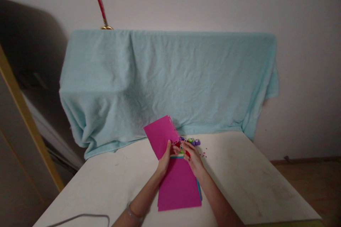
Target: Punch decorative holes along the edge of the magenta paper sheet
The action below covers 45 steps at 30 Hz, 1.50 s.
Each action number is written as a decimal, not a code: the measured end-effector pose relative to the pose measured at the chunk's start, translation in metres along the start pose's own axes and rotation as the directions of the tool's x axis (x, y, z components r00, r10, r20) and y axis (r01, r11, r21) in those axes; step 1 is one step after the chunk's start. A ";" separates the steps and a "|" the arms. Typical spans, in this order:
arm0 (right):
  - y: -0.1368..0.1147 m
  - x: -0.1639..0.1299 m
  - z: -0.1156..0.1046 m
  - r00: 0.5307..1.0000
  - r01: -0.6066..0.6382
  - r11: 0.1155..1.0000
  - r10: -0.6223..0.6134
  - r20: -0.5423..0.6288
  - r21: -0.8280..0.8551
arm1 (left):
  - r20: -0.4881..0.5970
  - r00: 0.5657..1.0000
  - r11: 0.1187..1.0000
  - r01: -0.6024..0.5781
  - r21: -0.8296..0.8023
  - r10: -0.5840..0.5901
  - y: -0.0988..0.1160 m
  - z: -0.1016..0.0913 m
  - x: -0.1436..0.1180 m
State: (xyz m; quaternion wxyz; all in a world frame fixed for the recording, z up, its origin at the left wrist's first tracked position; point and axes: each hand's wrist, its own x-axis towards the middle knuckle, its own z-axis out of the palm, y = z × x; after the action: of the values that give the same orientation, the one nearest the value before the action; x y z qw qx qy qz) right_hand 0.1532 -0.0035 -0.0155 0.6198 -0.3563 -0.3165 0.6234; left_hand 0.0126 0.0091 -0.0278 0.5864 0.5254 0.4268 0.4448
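My left hand (164, 159) grips a magenta sheet of paper (160, 135) by its lower edge, thumb on top. The sheet is tilted and raised over the table; its right edge has a row of small cut-outs. At that edge, my right hand (194, 159) has its fingers curled round a small red thing (188, 153), mostly hidden, so its kind is unclear. Small purple and green figures with round eyes (196, 142) stand just behind my right hand. Below both hands lies a stack of coloured paper (179, 186), magenta on top with blue showing beneath.
Tiny pink paper bits (204, 154) are scattered right of my right hand on the white table (239, 181). A light blue cloth (186, 78) covers something along the back. A grey cable (90, 215) lies at the front left. A red tassel (99, 1) rises behind the cloth.
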 end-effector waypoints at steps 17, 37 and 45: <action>0.001 -0.002 0.001 0.994 0.014 0.987 0.004 0.108 -0.160 | 0.193 0.980 0.993 -0.033 -0.113 0.054 0.007 0.010 -0.005; -0.001 0.005 -0.003 0.993 0.115 0.959 -0.103 0.058 -0.261 | 0.115 0.993 0.993 -0.017 -0.114 0.031 0.006 0.010 0.000; -0.004 0.011 -0.013 0.989 0.148 0.951 -0.141 0.046 -0.272 | 0.144 0.990 0.998 0.010 -0.059 -0.001 -0.003 0.003 0.008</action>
State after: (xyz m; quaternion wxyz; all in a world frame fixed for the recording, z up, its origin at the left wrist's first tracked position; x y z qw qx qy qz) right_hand 0.1666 0.0073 -0.0202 0.6043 -0.4066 -0.4331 0.5309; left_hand 0.0180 0.0161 -0.0312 0.6325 0.5373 0.3712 0.4165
